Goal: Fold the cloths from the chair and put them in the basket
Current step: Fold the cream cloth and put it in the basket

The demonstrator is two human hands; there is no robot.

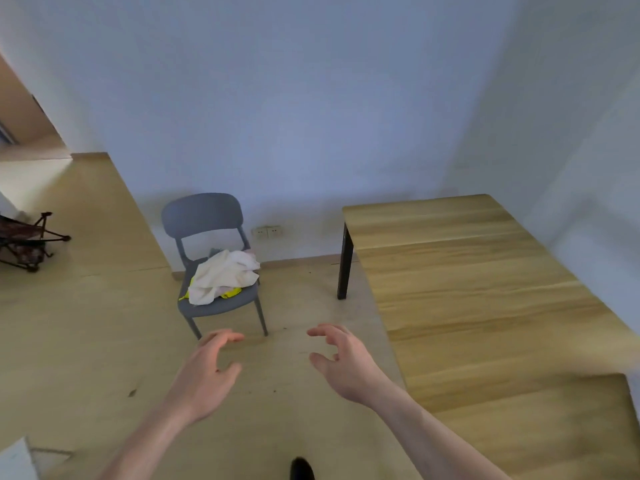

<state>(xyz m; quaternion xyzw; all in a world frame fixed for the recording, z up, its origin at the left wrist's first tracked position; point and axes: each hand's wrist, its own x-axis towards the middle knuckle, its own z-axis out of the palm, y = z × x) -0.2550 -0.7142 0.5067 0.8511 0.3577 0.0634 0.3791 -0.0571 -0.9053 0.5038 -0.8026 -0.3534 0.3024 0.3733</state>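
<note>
**Both hands empty, cloths on the chair**

Your left hand (pixel 207 372) reaches forward over the floor (pixel 104 341), fingers loosely curved and spread, thumb apart from them, holding nothing. Your right hand (pixel 343 362) is out beside it in the same pose: fingers relaxed and slightly bent, thumb held away, nothing in its grasp. Both palms face inward toward each other with a gap between them, and both forearms are bare.

Ahead of your hands stands the grey chair (pixel 204 216), its back toward the wall (pixel 311 98). The cloths (pixel 223 275) lie in a rumpled heap on its seat: a cream-white one on top, a bright yellow one showing beneath at the front edge, and bits of pink and a bluish one at the back. Neither hand touches the chair or the heap; both are well short of it.

To your right is the wooden table (pixel 467 289) with a black leg, its top bare of cloths. At the far left, on the floor, stands a dark folding-frame basket (pixel 24 240), partly cut off by the picture's edge, well apart from the chair. Two wall sockets (pixel 266 232) sit low behind the chair. A dark shoe tip (pixel 301 469) shows at the bottom edge.
</note>
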